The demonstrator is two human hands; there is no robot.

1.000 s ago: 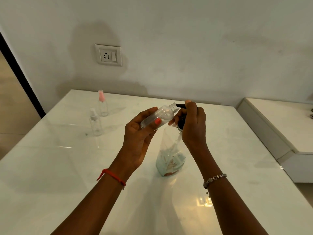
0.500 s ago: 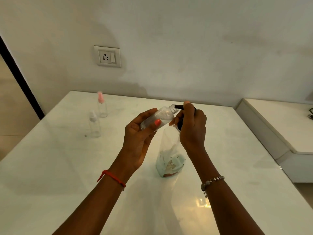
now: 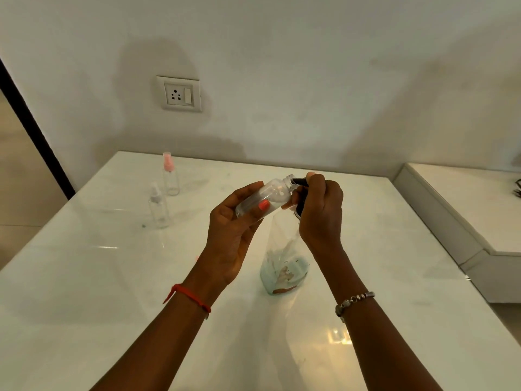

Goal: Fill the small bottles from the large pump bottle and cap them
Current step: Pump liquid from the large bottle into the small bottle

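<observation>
White glossy stone forms the table point(image 3: 84, 277), which fills most of my feed and runs to the far wall. Near its middle stands the large pump bottle point(image 3: 282, 266), clear and nearly drained, with a teal-and-brown label low on its body. The label's print is too blurred for me to read.

The right hand point(image 3: 321, 215) sits over the bottle's top, fingers curled round the black pump head point(image 3: 298, 182), forefinger laid on the spout. Just left of it, the raised left hand point(image 3: 234, 235) grips a small clear bottle point(image 3: 265, 197), thumb across the body. That bottle is uncapped and tilted, its open neck at the spout tip; whether they touch I cannot tell.

On the far wall sits a white socket plate point(image 3: 180, 93) with a switch. At the far left of the table two more small bottles stand upright and apart: a pink-sprayer bottle point(image 3: 170, 176) and, nearer, a white-sprayer bottle point(image 3: 158, 207). A red thread point(image 3: 189, 296) circles the left wrist and a beaded bracelet point(image 3: 353, 300) the right.
</observation>
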